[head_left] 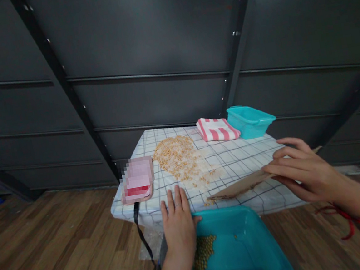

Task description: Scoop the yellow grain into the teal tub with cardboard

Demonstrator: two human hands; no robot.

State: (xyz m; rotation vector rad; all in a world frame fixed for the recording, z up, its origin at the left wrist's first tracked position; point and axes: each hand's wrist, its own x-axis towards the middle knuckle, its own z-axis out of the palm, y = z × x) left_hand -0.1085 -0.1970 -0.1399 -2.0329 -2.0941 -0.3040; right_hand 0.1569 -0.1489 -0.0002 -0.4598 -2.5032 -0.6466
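My right hand [298,168] grips a flat piece of cardboard [240,185], its far end resting low over the front part of the checked tablecloth [239,157]. A spread of yellow beans mixed with white grains [178,156] lies to the left of the cardboard's tip, with a few loose beans by the table edge. My left hand [178,220] lies with fingers stretched out on the cloth's front edge, its thumb near the rim of the large teal tub [240,244]. Inside that tub, greenish beans [204,253] are gathered on the left side.
A pink phone [137,179] with a black strap lies on the table's left. Toward the back right are a folded pink-and-white striped towel [217,128] and a small turquoise basket [250,122]. A dark panelled wall [142,35] rises behind the table; the floor is wooden [64,246].
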